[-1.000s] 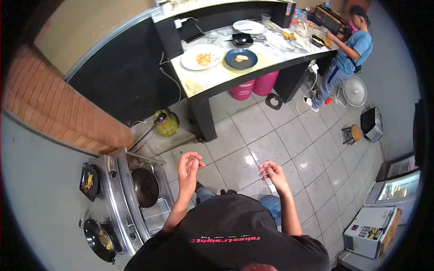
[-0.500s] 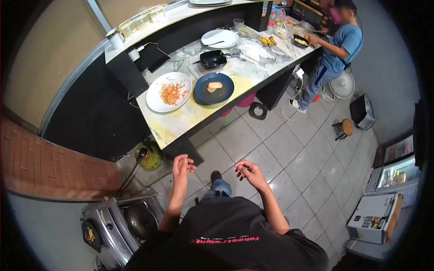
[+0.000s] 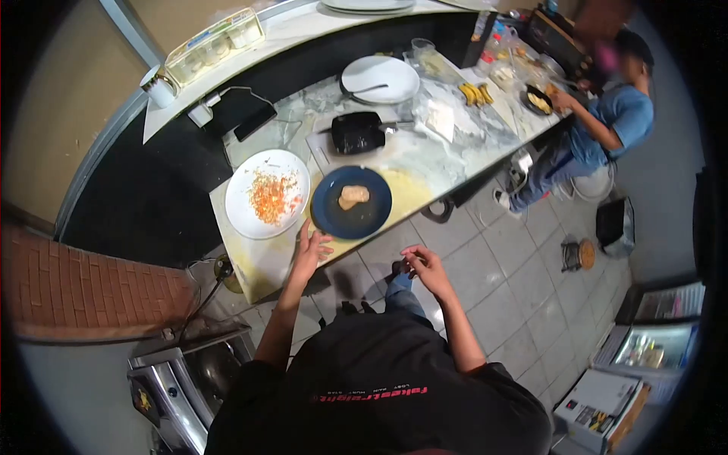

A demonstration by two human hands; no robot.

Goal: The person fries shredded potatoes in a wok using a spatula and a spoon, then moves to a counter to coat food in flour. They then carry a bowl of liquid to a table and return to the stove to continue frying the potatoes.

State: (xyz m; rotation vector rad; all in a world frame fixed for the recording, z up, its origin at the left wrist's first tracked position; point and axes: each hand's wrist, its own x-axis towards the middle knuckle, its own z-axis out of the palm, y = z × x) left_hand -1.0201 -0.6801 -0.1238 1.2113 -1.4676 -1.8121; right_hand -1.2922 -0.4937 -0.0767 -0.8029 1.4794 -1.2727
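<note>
reaching low over the near counter edge, our left hand [image 3: 312, 246] is released, its fingers spread with nothing between them; whether it touches the edge, we cannot tell. our right hand [image 3: 426, 267] hangs over the floor in front of the counter, fingers loosely curled, holding nothing that we can see. half a second ago both hands were well apart from the dishes; we have since come up to the pale marbled counter [image 3: 447, 163], and that seems to put the nearest two within our left hand's reach.

just beyond that hand sits a dark blue, round, shallow dish [image 3: 368, 224], carrying two light-brown pieces of food [image 3: 354, 196], one overlapping the other. close on its left, a wide white round plate [image 3: 239, 201] bears a loose scatter of chopped orange bits [image 3: 271, 199].

farther in, a black square pan [image 3: 358, 133] shows only a dark, shiny inside. behind it, a white oval plate [image 3: 379, 70] has a dark slim utensil [image 3: 370, 89] lying across it, and a clear cup [image 3: 422, 50] stands nearby. at the far end, beside a co-worker in a blue shirt [image 3: 618, 114], a small black pan [image 3: 537, 101] holds pale yellowish food.
</note>
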